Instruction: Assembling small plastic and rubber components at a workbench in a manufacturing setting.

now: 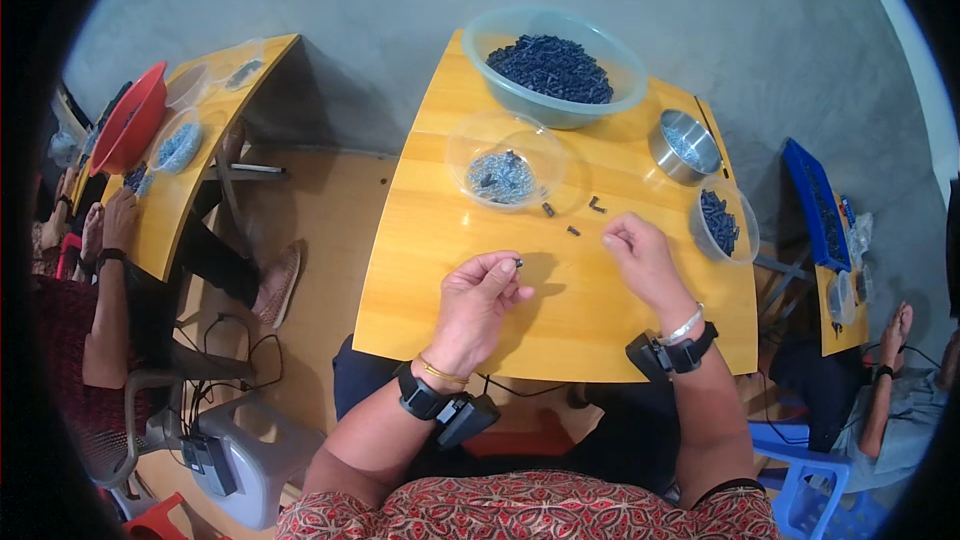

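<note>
Now, my left hand (478, 292) pinching small dark part (518, 263) at fingertips above table (420, 320). Right hand (640, 255) loosely curled, fingertips pressed together; contents — I cannot tell. Loose parts (572, 219) lie between clear bowl (505, 160) and right hand. Risk I see: light pinch slips, part rolls off edge.

A small assembly workshop: wooden tables (520, 330) with bowls of parts (553, 65), seated workers.

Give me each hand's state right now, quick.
Left hand: closed, pinching a small dark part at the fingertips.
Right hand: fingers curled; contents cannot be told.
</note>
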{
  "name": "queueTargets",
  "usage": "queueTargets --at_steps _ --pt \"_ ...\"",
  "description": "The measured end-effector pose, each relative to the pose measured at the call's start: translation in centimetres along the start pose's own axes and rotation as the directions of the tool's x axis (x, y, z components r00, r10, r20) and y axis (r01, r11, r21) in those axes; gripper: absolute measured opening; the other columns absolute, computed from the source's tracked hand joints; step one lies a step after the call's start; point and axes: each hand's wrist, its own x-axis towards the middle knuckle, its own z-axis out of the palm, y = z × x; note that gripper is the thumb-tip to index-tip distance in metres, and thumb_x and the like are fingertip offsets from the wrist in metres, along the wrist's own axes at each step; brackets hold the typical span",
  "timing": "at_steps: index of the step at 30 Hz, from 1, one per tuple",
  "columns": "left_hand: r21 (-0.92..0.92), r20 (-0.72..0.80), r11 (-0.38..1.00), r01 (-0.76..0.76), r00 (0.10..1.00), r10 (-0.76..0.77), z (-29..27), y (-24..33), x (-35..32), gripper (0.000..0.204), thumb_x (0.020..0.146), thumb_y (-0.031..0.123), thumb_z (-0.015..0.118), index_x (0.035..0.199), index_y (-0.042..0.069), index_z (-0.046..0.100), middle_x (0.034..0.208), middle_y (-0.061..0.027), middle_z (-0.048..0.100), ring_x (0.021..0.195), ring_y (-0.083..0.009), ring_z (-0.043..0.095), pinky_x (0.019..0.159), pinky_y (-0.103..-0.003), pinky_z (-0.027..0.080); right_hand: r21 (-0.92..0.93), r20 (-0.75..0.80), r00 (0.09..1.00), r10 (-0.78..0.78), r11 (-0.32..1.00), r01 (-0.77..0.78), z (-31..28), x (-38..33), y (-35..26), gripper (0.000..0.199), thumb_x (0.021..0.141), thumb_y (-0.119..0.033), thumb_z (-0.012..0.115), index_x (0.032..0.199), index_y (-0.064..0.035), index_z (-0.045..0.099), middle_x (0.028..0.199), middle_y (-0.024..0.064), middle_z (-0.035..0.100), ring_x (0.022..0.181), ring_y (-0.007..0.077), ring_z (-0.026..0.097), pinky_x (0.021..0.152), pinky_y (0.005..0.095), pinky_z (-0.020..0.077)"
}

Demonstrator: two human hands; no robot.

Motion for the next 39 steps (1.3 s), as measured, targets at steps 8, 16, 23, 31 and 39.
queueTargets --at_steps 8,16,23,31,39 --pt "-0.016 0.043 0.998 0.056 0.998 -0.055 0.2 0.3 -0.2 0.015 0.088 0.009 0.053 0.100 0.000 0.057 0.078 -0.0030 0.057 0.070 -0.0097 0.055 0.072 -0.029 0.052 -0.251 0.150 0.975 -0.163 0.948 0.197 2.4 2.6 -0.9 0.010 0.077 -0.007 0.058 0.081 -0.0001 0.052 0.073 0.0194 0.059 0.072 0.0388 0.056 0.063 0.0425 0.0445" --pt "-0.116 0.143 0.987 0.113 0.985 -0.096 0.2 0.5 -0.2 0.017 0.089 0.011 0.053 0.100 0.000 0.057 0.078 -0.0023 0.055 0.066 -0.0087 0.050 0.072 -0.028 0.052 -0.170 0.230 0.973 0.002 0.985 0.038 2.0 2.0 -0.5 0.011 0.079 -0.005 0.057 0.086 0.0001 0.052 0.071 0.0135 0.059 0.067 0.0262 0.060 0.060 0.0344 0.0465" --pt "-0.043 0.148 0.996 0.084 0.986 -0.076 0.8 0.0 -0.5 0.014 0.088 0.008 0.052 0.098 -0.001 0.058 0.077 -0.0039 0.057 0.068 -0.0108 0.054 0.069 -0.029 0.053 0.787 0.274 0.961 0.046 0.563 -0.252 3.2 -3.2 -3.9 0.005 0.087 -0.002 0.052 0.091 -0.0001 0.051 0.077 0.0058 0.057 0.066 0.0127 0.056 0.061 0.0252 0.0480" --pt "0.030 0.219 0.999 -0.016 0.976 0.009 0.9 -0.7 -0.2 0.013 0.088 0.003 0.050 0.096 -0.003 0.058 0.082 -0.0119 0.062 0.070 -0.0191 0.063 0.066 -0.027 0.053 0.899 0.264 0.964 0.016 0.359 -0.252 4.4 -3.8 -3.0 0.006 0.085 -0.001 0.054 0.089 -0.0011 0.051 0.076 0.0035 0.054 0.066 0.0103 0.053 0.062 0.0237 0.0467" --pt "0.098 0.210 0.995 0.008 0.977 -0.029 1.2 -0.1 -0.3 0.013 0.087 0.003 0.052 0.096 -0.002 0.059 0.080 -0.0080 0.061 0.070 -0.0137 0.059 0.066 -0.027 0.053 0.853 0.275 0.961 0.031 0.453 -0.259 4.6 -3.9 -2.6 0.008 0.083 -0.001 0.056 0.089 -0.0009 0.051 0.076 0.0030 0.055 0.065 0.0088 0.053 0.062 0.0230 0.0462"
